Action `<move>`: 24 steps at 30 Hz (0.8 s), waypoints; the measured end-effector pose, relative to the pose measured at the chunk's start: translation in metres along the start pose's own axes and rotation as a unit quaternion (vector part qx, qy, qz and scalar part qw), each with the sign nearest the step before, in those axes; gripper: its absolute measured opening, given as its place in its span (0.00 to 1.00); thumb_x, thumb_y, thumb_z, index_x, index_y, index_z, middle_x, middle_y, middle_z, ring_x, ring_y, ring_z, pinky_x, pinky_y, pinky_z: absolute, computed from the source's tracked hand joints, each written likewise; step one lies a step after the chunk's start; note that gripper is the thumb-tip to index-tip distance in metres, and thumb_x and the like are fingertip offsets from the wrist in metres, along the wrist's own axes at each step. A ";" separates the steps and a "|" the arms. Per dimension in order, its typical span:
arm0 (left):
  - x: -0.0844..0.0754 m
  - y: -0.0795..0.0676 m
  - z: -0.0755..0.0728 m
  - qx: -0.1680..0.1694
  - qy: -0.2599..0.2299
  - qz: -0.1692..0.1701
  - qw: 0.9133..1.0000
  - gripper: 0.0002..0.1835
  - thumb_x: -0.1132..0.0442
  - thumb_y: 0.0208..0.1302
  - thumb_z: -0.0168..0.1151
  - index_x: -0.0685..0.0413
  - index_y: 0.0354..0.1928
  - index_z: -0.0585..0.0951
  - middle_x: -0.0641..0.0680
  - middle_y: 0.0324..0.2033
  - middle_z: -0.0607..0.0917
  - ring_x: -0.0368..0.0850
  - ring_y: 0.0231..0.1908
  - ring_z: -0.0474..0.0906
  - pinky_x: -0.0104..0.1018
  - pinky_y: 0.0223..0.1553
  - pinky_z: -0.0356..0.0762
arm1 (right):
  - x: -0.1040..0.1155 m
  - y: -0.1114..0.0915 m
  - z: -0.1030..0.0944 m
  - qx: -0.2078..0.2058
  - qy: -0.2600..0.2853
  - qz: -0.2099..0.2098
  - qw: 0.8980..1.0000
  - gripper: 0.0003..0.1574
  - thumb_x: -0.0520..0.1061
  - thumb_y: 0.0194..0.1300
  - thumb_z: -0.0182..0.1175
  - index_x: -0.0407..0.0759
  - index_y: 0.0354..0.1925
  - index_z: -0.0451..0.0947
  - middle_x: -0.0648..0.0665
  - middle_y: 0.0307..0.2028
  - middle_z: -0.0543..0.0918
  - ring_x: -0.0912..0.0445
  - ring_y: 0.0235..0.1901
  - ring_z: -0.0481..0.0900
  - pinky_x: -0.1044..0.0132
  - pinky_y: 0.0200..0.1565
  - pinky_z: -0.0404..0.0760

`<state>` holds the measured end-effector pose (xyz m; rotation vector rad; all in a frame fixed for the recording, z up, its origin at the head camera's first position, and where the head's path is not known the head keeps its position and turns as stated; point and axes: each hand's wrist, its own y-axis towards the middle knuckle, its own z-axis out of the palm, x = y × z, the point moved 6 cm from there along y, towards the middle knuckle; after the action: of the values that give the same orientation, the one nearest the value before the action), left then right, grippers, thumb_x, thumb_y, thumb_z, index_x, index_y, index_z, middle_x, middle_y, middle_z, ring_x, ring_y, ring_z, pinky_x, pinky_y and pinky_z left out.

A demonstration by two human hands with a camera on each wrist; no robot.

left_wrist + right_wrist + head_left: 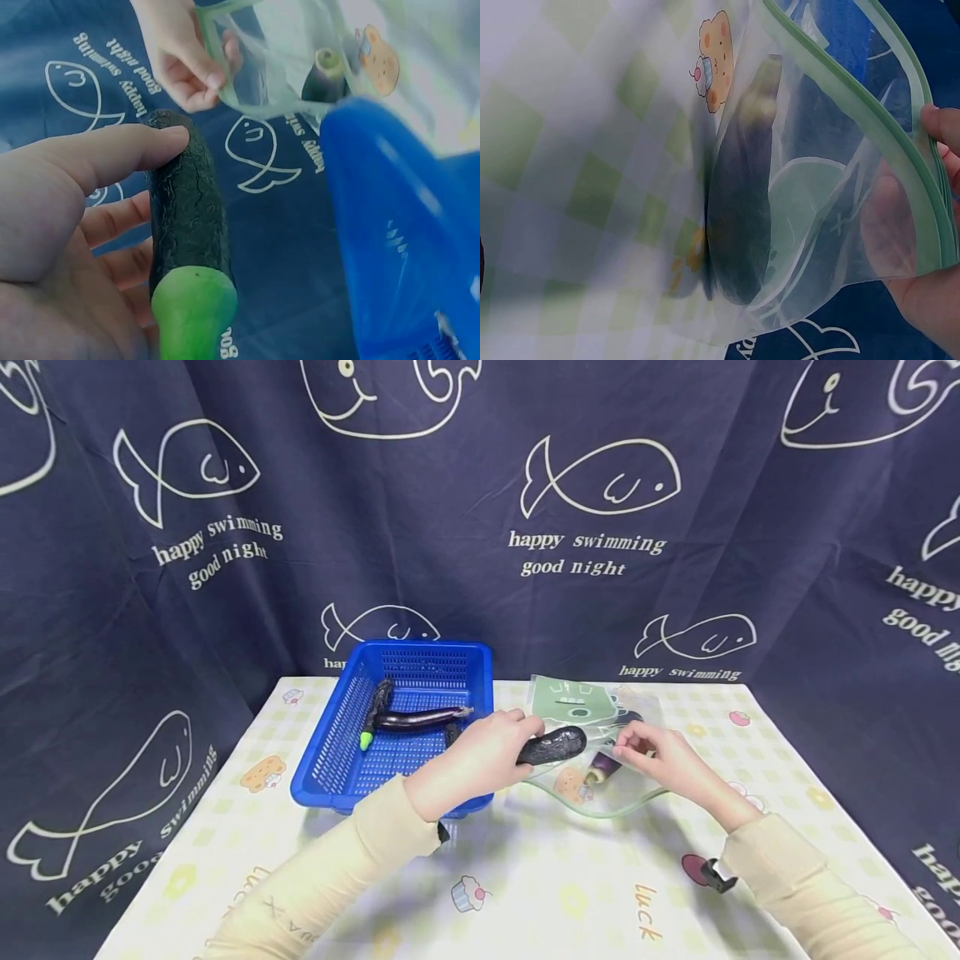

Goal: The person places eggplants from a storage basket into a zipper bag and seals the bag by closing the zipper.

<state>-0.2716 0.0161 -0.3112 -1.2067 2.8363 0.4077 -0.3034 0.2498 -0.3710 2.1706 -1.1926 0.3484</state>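
My left hand [498,739] was gripping a wrinkled black vegetable [555,746], slightly right of the frame's centre; my right hand [663,760], farther right, was pinching the zip bag [592,813] with one eggplant [742,202] inside; the blue basket [318,797] stood left of centre.

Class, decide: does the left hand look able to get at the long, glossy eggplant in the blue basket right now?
Probably not yet: the left hand holds a dark, wrinkled vegetable, though the basket is open above the eggplant.
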 end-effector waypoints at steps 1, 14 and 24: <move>-0.001 0.000 0.002 -0.002 0.003 0.002 1.000 0.19 0.56 0.54 0.69 0.48 0.48 0.77 0.50 0.38 0.81 0.45 0.37 0.79 0.37 0.36 0.77 | 0.000 0.000 0.000 0.000 -0.001 0.001 1.000 0.07 0.40 0.59 0.64 0.50 0.30 0.75 0.58 0.22 0.75 0.65 0.25 0.72 0.72 0.32 0.72; -0.016 0.008 0.020 -0.015 0.008 -0.015 1.000 0.16 0.55 0.53 0.68 0.47 0.44 0.77 0.48 0.36 0.81 0.43 0.34 0.77 0.33 0.32 0.74 | -0.001 0.003 -0.002 -0.006 -0.003 0.004 1.000 0.07 0.40 0.59 0.64 0.50 0.30 0.75 0.58 0.22 0.76 0.65 0.25 0.72 0.73 0.32 0.72; -0.029 0.013 0.034 -0.022 0.009 -0.018 1.000 0.17 0.52 0.53 0.69 0.48 0.42 0.77 0.48 0.35 0.81 0.43 0.35 0.77 0.34 0.33 0.75 | 0.001 0.003 -0.005 -0.011 -0.009 0.009 1.000 0.07 0.41 0.59 0.64 0.50 0.30 0.75 0.58 0.22 0.76 0.65 0.25 0.73 0.72 0.30 0.71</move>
<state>-0.2633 0.0536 -0.3368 -1.2730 2.8316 0.4626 -0.3055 0.2512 -0.3653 2.1501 -1.2212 0.3219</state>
